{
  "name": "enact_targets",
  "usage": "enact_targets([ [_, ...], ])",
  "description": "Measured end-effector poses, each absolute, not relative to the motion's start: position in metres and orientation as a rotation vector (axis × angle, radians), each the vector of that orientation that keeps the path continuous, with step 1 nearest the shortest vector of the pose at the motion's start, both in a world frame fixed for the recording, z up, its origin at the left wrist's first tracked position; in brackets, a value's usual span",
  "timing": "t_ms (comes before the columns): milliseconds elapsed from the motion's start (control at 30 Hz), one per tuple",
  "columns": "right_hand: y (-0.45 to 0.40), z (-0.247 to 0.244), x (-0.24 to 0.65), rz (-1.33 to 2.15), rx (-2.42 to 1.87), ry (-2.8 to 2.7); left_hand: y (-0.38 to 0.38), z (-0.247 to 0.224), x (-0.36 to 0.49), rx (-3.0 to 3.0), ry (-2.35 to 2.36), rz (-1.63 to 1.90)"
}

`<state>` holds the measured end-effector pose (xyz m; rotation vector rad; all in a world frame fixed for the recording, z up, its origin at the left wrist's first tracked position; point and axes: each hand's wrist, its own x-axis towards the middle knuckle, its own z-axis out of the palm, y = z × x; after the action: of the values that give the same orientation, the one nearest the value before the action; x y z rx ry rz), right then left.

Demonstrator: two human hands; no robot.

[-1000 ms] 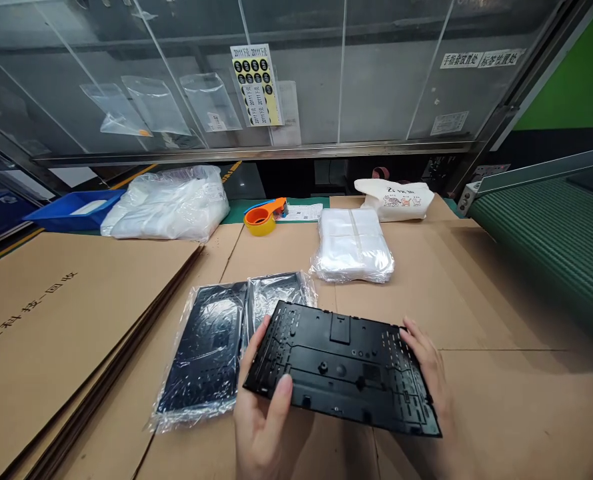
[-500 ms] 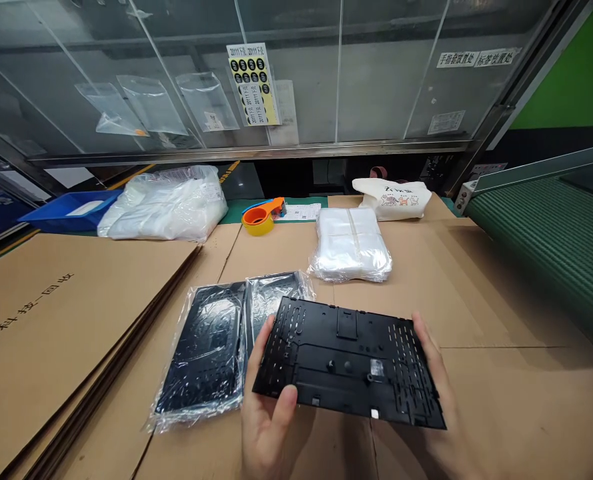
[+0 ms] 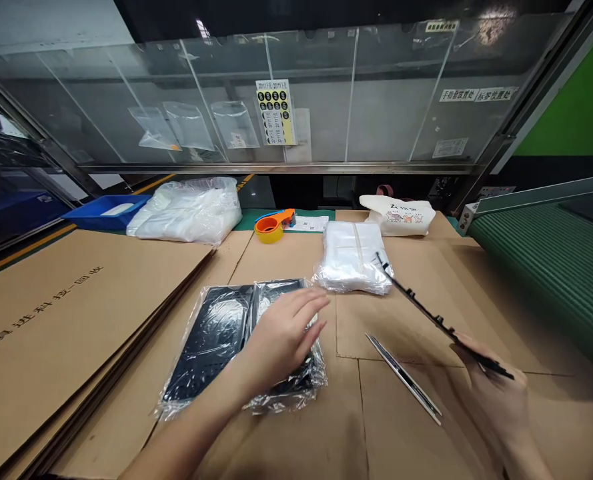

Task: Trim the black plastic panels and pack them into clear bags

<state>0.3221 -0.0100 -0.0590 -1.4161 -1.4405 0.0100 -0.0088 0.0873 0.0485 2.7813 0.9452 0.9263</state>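
Note:
My right hand point(image 3: 491, 390) grips the lower end of a black moulded plastic panel point(image 3: 439, 319), which is tilted up so that I see it almost edge-on. My left hand point(image 3: 286, 337) is open with its fingers spread, lying over a pair of black panels wrapped in clear plastic film point(image 3: 211, 340). A slim silver and black strip point(image 3: 403, 378) lies on the cardboard between my hands, touching neither. Just beyond the panel's far end is a stack of clear plastic bags point(image 3: 351, 257).
Flat cardboard sheets point(image 3: 76, 320) cover the bench. Farther back are an orange tape dispenser point(image 3: 271, 227), a white plastic-wrapped bundle point(image 3: 189, 213), a blue tray point(image 3: 109, 213) and a white cloth bag point(image 3: 399, 218). A green conveyor belt point(image 3: 551, 267) runs along the right.
My left hand has let go of the black panel and moved onto the wrapped panels. My right hand has turned the panel edge-on. A slim strip now shows on the cardboard.

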Motion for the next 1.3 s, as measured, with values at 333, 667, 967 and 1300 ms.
enact_targets([
  [333, 0.0, -0.083, 0.324, 0.156, -1.78, -0.914, 0.188, 0.005, 0.058, 3.351, 1.052, 0.142],
  [667, -0.001, -0.073, 0.313, 0.303, -1.714, -0.738, 0.212, 0.012, 0.066, 3.385, 0.984, 0.003],
  [967, 0.0, -0.082, 0.307, 0.374, -1.652, -0.883, 0.224, 0.009, 0.072, 3.243, 0.942, 0.151],
  [1300, 0.002, -0.09, 0.295, 0.446, -1.567, -1.049, 0.226, 0.004, 0.08, 3.058, 1.1, 0.233],
])
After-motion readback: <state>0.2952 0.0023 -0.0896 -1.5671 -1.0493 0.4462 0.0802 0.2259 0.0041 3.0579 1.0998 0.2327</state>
